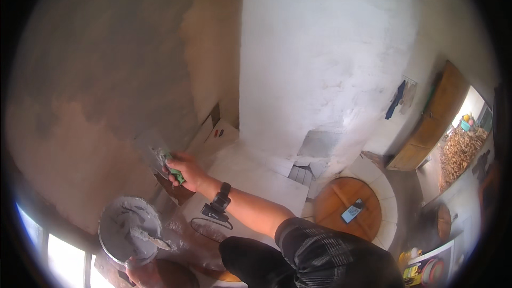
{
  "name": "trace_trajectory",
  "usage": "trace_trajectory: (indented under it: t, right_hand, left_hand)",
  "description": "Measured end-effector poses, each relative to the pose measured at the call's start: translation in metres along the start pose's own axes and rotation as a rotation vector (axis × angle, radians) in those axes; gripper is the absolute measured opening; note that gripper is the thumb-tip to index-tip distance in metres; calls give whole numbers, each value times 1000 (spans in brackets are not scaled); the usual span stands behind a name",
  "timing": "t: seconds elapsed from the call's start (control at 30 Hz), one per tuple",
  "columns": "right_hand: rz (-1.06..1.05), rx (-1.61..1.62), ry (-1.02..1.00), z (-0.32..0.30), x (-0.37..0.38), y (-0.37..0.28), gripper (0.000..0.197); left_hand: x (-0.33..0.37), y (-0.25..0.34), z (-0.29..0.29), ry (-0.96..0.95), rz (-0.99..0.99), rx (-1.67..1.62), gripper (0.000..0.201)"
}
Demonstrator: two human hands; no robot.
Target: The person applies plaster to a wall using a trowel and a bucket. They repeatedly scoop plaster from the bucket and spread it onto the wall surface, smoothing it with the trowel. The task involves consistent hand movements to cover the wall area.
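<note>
My right hand (188,172) is wrapped round the green handle of a plastering trowel (152,146). The trowel's flat metal blade lies at the brown, patchily coated wall (69,133) on the left. At the lower left, my left hand (143,274) grips the near rim of a bucket (103,230) of wet grey plaster. Its thumb shows at the rim; the other fingers are mostly hidden. A smeared putty knife (152,239) rests in the bucket, its handle leaning over the rim toward me. A black strap with a small device (216,207) circles my right wrist.
A pale slab surface (250,176) stretches below the white wall (320,48). On the right, a phone (352,211) lies on a round wooden lid (330,194) set in a pale tiled ring. Beyond it, a wooden door (432,122) stands ajar, with a heap of cobs or chopped wood (461,152) outside.
</note>
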State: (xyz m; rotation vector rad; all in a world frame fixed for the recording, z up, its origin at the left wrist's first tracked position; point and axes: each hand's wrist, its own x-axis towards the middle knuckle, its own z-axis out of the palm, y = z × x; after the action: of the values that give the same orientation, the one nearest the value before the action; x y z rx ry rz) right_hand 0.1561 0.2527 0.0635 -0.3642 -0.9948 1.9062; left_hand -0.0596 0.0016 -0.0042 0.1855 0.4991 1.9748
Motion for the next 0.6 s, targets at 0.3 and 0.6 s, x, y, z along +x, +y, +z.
trace_trajectory:
  t: [0.3, 0.6]
  right_hand:
    - [-83, 120, -143, 47, -19, -43, 23]
    - [-43, -140, -280, 120, -48, -57, 37]
  left_hand:
    - [0, 8, 13, 9, -33, 29, 64]
    - [-6, 11, 6, -50, -28, 67, 59]
